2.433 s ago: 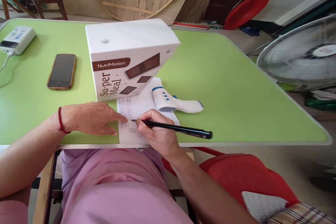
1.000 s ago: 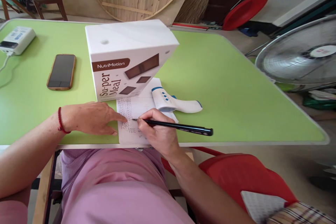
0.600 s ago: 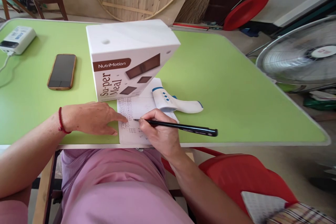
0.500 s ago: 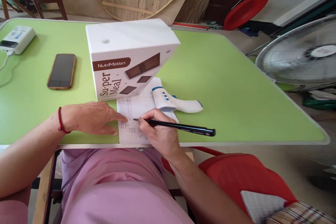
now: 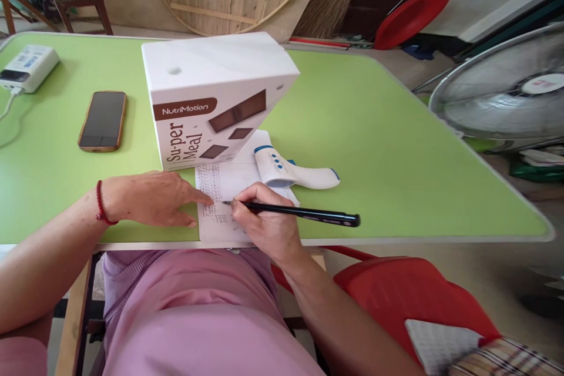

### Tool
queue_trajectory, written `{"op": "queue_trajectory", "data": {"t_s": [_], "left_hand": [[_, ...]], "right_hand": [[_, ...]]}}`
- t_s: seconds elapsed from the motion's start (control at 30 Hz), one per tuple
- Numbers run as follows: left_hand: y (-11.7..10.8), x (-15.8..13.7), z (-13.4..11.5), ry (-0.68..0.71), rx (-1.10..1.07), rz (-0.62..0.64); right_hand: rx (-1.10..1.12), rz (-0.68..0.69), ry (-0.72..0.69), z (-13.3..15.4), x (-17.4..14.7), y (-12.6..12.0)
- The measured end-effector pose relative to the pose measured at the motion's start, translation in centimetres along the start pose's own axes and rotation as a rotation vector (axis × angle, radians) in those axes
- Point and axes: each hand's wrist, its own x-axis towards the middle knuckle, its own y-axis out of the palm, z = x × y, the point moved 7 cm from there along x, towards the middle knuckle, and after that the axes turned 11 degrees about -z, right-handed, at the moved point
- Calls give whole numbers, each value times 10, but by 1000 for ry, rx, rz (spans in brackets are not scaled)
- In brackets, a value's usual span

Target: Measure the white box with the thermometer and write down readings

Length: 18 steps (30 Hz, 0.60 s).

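A black pen (image 5: 304, 211) is gripped in my right hand (image 5: 267, 220), its tip pointing left at a sheet of paper (image 5: 233, 179) covered partly in small handwriting. My left hand (image 5: 154, 198) lies on the table at the paper's left edge, index finger stretched onto the written lines, the other fingers loosely bent. It holds nothing. On the paper's right side rests a white and blue infrared thermometer (image 5: 293, 171). A white box (image 5: 220, 94) printed "NutriMotion Su-per Meal" stands on the paper's far part and hides some of it.
The table (image 5: 388, 153) has a green top with a pale edge. To the left lie a smartphone (image 5: 103, 120) and a white power bank (image 5: 30, 67) with a cable. A fan (image 5: 520, 85) stands off the right side, and a red chair (image 5: 409, 299) is near the front edge.
The view has shifted very slightly. Both hands, the pen and the paper stay in practically the same places.
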Motion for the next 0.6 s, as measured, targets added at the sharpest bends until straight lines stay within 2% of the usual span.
{"op": "queue_trajectory", "data": {"t_s": [0.43,0.6], "left_hand": [[0,1,1,-23,-18,-13],[-3,2,1,31,-92,-87]], "right_hand": [[54,-87,17,-2,0,-6],[110,-144,16,-3,-1,-8]]}}
